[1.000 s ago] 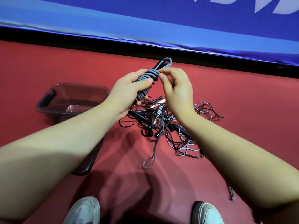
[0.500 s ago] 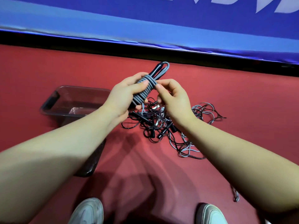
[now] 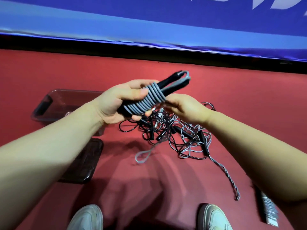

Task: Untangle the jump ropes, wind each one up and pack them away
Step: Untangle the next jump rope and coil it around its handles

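Overhead, head view. The left hand (image 3: 119,103) holds a wound jump rope (image 3: 149,101) above the red floor (image 3: 249,97), its grip closed round the black handles, with the thumb on top of the grey coils. The right hand (image 3: 187,110) meets the near edge of the coil, fingers curled under and hidden, so I cannot tell whether that grip is closed on it.

Below the hands a tangle of ropes (image 3: 176,136) lies on the floor, and a twisted tail (image 3: 227,176) runs off to the right. A clear bin (image 3: 49,100) sits to the left, just beside the tangle. A stretch of floor separates the tangle from the shoes (image 3: 86,218). A black strip (image 3: 149,50) marks the far edge under a blue banner (image 3: 149,17).
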`<state>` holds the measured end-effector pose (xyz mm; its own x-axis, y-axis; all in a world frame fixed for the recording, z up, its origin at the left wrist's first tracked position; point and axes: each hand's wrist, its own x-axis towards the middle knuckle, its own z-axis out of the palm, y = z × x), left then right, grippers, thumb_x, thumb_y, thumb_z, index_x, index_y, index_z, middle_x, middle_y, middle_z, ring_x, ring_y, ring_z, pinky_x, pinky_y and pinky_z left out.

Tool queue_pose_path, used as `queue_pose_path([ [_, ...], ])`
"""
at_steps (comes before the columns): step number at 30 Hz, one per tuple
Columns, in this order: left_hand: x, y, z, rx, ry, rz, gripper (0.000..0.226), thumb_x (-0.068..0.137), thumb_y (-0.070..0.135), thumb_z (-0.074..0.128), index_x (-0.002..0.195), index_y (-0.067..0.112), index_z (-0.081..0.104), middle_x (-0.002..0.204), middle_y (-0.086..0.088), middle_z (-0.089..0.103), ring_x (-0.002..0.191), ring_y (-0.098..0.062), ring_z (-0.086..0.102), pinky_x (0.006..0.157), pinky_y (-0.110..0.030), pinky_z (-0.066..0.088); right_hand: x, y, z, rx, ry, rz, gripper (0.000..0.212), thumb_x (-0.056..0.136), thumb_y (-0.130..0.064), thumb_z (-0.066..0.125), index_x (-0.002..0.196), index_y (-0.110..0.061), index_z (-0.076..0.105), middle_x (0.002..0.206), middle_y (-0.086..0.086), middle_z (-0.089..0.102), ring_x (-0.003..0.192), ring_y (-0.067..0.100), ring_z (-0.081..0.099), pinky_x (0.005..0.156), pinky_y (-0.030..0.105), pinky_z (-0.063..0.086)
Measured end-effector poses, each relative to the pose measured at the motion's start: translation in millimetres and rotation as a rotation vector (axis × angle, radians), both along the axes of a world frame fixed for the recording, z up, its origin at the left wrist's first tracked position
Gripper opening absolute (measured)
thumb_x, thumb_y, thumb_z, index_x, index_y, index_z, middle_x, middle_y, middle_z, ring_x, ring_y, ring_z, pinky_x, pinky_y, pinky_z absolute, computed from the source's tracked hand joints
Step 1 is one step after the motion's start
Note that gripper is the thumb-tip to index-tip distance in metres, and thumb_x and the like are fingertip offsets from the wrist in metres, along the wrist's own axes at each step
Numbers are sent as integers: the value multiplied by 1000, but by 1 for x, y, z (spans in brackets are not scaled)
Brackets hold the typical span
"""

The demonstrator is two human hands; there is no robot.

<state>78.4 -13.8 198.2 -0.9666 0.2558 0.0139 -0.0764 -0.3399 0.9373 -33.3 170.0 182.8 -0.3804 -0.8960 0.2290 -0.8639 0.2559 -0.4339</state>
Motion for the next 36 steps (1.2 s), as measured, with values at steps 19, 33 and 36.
queue_pose_path([
  [19,-1,29,-13,-1408,-132,208,54,87,35,61,137,43,43,138,12,51,123,-14,48,99,-27,39,15,-14,40,577,38,-131,29,96,-30,46,105,-9,64,92,8,64,81,23,53,64,29,36],
  [33,-1,2,-16,-722,-73,496,28,93,15,55,115,31,58,80,2,55,68,-15,52,47,-22,44,42,-17,8,-173,-497,-442,34,99,-33,41,103,-14,69,78,-7,66,59,3,54,58,20,39],
  [36,-2,0,-14,-577,-79,510,37,93,13,55,128,25,54,87,1,58,67,-15,56,44,-21,42,36,-25,1,-230,-980,-397,30,100,-30,41,91,-17,67,66,-7,52,43,2,31,43,17,26],
])
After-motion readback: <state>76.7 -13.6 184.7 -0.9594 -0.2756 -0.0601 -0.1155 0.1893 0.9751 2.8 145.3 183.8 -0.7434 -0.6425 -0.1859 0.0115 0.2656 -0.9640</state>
